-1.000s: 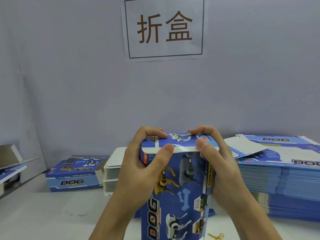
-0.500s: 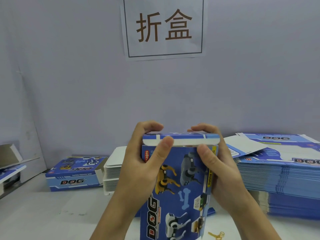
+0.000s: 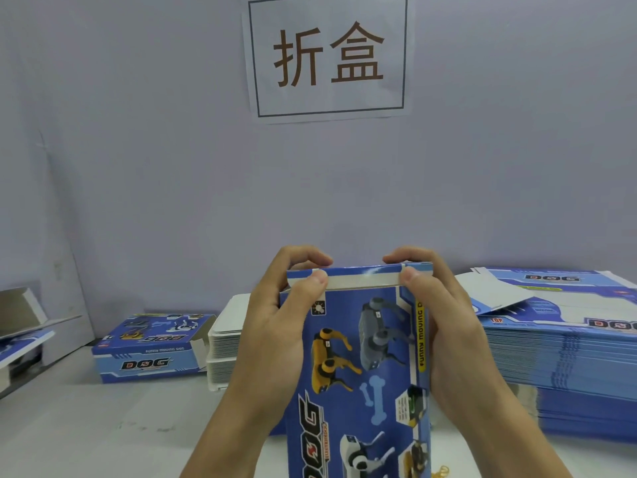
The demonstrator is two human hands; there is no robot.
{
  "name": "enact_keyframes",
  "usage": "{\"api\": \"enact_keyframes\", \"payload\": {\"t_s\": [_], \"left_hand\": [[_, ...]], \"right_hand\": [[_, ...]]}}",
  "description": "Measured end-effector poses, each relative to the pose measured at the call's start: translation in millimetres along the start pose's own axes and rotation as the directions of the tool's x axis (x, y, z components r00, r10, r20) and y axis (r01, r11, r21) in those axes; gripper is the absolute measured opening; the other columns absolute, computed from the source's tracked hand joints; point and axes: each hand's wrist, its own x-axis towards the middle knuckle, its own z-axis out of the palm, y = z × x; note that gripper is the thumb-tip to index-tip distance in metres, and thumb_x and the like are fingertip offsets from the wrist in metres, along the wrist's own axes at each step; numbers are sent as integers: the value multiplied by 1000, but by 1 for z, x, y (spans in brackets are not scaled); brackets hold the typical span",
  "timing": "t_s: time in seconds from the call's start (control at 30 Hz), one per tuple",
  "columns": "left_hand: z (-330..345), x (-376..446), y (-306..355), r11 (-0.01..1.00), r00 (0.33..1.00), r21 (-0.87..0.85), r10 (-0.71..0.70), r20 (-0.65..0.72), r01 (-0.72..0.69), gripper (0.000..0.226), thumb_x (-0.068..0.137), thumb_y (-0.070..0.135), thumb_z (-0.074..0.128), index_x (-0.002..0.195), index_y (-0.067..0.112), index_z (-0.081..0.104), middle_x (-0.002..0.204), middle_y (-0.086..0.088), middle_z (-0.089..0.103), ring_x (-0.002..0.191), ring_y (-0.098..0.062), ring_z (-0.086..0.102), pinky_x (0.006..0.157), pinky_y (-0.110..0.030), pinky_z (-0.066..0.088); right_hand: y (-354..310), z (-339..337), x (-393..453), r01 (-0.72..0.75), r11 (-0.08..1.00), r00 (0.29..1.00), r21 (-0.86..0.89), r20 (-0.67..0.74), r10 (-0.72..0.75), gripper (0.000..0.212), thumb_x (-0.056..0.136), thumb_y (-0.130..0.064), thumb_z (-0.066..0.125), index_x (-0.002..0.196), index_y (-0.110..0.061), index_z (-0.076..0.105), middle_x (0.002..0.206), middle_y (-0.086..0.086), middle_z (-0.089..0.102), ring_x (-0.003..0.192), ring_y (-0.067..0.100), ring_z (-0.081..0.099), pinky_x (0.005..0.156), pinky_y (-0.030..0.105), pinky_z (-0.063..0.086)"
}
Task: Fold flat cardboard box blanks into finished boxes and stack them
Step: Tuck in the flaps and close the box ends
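**Closing the top flap on a DOG box**

Centre-bottom of the frame: the box (image 3: 358, 374) is standing upright, and the person has it clamped from both sides. Left hand (image 3: 275, 336) wraps the left edge, fingers curled over the back and thumb pressing the white strip of the top flap (image 3: 362, 277). Right hand (image 3: 444, 332) mirrors that on the right edge, thumb on the same strip. Both are properly gripping it.

Looks to me like the tuck-in step: the lid is folded over but the white lip is still showing, so I'd guess the next move is pushing that lip down inside the front panel.

Then it goes on a stack. One finished box (image 3: 151, 346) sits at left-middle, the big pile of flat blanks (image 3: 568, 357) is at the right edge, and white sheets (image 3: 224, 343) sit behind the left hand.
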Motion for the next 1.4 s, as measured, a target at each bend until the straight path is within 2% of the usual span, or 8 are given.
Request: {"api": "enact_keyframes", "payload": {"t_s": [0.2,0.37,0.6,0.7,0.9,1.1,1.3,1.4], "left_hand": [[0,-2,0,997,999,-48,54,1,-54,12,83,21,50,84,16,60,88,3,69,75,-27,73,55,-35,58],[1,-1,5,999,1000,-27,22,-14,-23,32,87,43,69,81,13,58,93,9,73,79,-22,75,56,-32,60],[2,-1,-1,995,996,44,85,-22,-84,18,92,29,50,82,22,63,100,1,69,88,-24,73,60,-33,60],[-5,-2,3,989,993,97,109,40,-112,19,85,48,69,87,29,72,124,11,65,112,-29,67,75,-44,62],[-14,2,11,966,985,193,173,22,-174,9,70,41,77,73,33,76,121,15,66,112,-16,67,77,-42,62],[-8,2,5,966,985,201,169,-21,-161,13,70,46,78,69,33,75,117,16,68,104,-16,70,77,-41,62],[-22,3,3,962,977,185,184,110,-202,11,75,30,84,84,29,78,125,10,66,115,-18,66,74,-35,63],[-19,4,-1,957,976,193,210,53,-216,10,74,32,77,83,29,79,117,9,69,108,-18,69,71,-36,63]], "right_hand": [[-2,0,-1,-17,999,1000,37,27,16,17,82,-26,57,95,-20,67,92,19,65,82,36,72,67,47,59],[-8,1,4,-9,997,999,75,43,6,11,85,-13,63,88,-3,58,82,1,74,70,8,74,55,18,55],[-2,11,-2,25,999,998,-48,-49,-27,20,84,-33,49,76,-18,61,82,-5,71,74,11,71,61,29,58],[-2,15,-2,102,990,993,-97,-46,-107,21,90,-32,49,81,-18,62,84,2,68,76,19,70,62,34,58],[1,11,-9,130,991,989,20,61,-131,36,71,-61,79,89,-29,77,141,-11,56,137,24,49,100,56,49],[-1,8,-7,180,979,984,-98,20,-179,34,68,-58,83,79,-26,77,138,-9,59,130,28,56,95,60,52],[6,9,-5,138,987,990,-84,-21,-140,25,73,-47,80,75,-23,77,127,-8,66,116,28,65,82,42,60],[5,13,-4,154,965,986,-212,-37,-166,26,72,-52,71,90,-35,77,132,-15,63,126,11,59,97,46,53]]}}
